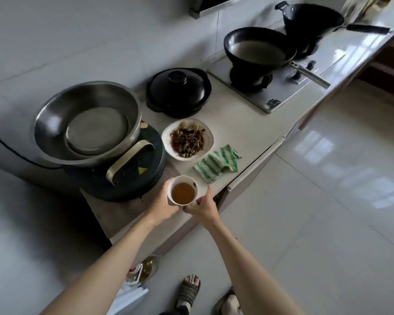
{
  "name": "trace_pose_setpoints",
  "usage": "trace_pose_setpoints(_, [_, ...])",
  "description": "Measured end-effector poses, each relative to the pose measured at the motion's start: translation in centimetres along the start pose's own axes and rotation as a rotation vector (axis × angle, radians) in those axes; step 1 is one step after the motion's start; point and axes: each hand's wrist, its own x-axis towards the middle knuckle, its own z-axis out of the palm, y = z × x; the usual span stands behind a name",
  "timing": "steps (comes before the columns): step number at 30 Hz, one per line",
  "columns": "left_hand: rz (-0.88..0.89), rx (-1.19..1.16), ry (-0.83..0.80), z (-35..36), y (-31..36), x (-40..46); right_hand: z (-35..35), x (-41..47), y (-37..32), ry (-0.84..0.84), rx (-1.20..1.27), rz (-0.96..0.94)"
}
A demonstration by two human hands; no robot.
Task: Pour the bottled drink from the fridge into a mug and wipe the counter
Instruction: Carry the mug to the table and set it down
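A white mug (183,179) filled with amber drink stands near the front edge of the pale counter (241,130). My left hand (163,204) wraps around its left side. My right hand (203,206) holds its right side, near the handle. A green-and-white striped cloth (217,163) lies crumpled on the counter just behind and right of the mug. No bottle shows on the counter.
A white plate of dark dried food (188,138) sits behind the mug. Left of it a steel basin (87,122) rests on a dark cooker (132,176). Further back are a black clay pot (178,92), a stove with a frying pan (258,50) and a wok (313,18). Items lie on the floor (143,269).
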Motion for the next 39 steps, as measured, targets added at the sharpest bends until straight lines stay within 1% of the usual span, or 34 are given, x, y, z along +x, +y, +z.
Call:
trace_pose_setpoints(3, [0.025,-0.010,-0.026,0.6,-0.7,0.6,-0.1,1.5,1.6,-0.055,0.004,-0.078])
trace_pose_setpoints(7, [0.041,0.011,-0.017,2.5,1.9,0.4,-2.3,0.7,2.9,-0.023,0.049,-0.113])
trace_pose_setpoints(11, [0.102,0.010,-0.084,6.4,6.6,1.3,-7.7,-0.9,3.4,0.096,0.107,-0.131])
trace_pose_setpoints(14, [0.176,0.005,-0.178,11.4,12.0,2.1,-14.1,-2.5,4.9,0.245,0.138,-0.149])
trace_pose_setpoints(16, [0.200,0.013,-0.213,14.4,15.4,2.5,-17.8,-3.4,5.5,0.302,0.114,-0.171])
trace_pose_setpoints(19, [0.286,0.046,-0.273,21.0,22.1,2.0,-26.3,-5.9,7.5,0.418,0.094,-0.163])
trace_pose_setpoints(21, [0.376,0.075,-0.355,26.0,27.0,1.4,-32.3,-8.0,9.7,0.516,0.074,-0.134])
trace_pose_setpoints(23, [0.425,0.096,-0.411,29.1,30.2,1.2,-36.1,-9.3,10.9,0.577,0.056,-0.109])
trace_pose_setpoints(27, [0.576,0.176,-0.563,38.4,37.7,-0.3,-45.1,-14.1,14.9,0.755,0.139,-0.039])
trace_pose_setpoints(30, [0.639,0.231,-0.664,45.0,42.5,-1.7,-51.0,-17.1,18.0,0.880,0.204,0.012])
trace_pose_setpoints(36, [0.819,0.282,-0.825,58.7,50.5,-3.7,-62.2,-20.7,25.2,1.028,0.253,0.148])
trace_pose_setpoints(39, [0.866,0.289,-0.920,66.3,54.4,-3.3,-68.7,-22.0,28.5,1.090,0.312,0.200])
